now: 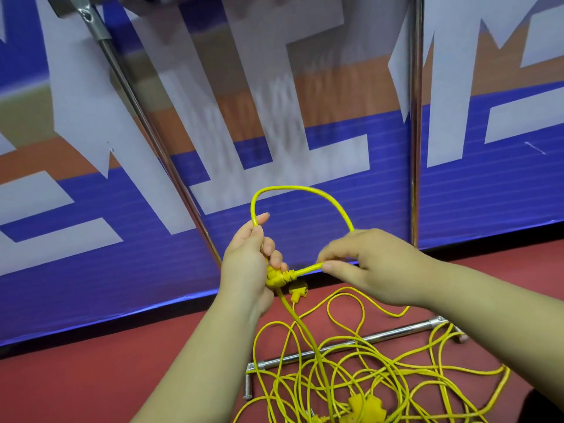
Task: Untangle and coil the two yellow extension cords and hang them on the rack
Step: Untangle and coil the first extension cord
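Currently, the left hand (248,261) grips a yellow extension cord (305,189), fingers curled round it just above a tight knot of cord (276,277). The right hand (366,261) pinches the same cord between thumb and fingertips beside the knot. A loop arcs between both hands. The remaining cord tangle (351,370) lies on the red floor (122,377), across the rack base bar (396,331).
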Demonstrator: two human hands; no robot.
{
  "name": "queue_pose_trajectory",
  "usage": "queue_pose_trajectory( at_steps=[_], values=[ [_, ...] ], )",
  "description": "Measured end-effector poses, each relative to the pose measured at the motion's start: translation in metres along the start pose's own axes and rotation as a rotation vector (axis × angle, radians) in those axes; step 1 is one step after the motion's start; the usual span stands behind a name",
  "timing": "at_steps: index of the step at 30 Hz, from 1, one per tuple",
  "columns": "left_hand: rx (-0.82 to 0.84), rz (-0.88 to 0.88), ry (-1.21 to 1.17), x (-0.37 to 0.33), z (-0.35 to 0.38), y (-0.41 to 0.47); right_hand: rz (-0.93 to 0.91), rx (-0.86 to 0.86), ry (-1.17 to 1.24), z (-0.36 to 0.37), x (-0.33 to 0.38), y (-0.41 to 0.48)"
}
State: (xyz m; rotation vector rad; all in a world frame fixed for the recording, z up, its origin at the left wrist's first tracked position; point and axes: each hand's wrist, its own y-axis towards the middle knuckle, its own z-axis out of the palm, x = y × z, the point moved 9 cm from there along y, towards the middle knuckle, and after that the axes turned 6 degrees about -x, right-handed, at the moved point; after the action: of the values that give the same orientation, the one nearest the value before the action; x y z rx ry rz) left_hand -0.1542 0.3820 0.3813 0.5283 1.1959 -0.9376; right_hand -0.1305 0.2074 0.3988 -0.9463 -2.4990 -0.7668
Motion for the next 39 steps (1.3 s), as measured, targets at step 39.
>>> queue_pose_trajectory(
  at_steps=[39],
  values=[
    [0.159, -0.237, 0.217, 0.031, 0.008, -0.005, 0.289, -0.331, 0.309, -0.001, -0.011, -0.004]
  ],
)
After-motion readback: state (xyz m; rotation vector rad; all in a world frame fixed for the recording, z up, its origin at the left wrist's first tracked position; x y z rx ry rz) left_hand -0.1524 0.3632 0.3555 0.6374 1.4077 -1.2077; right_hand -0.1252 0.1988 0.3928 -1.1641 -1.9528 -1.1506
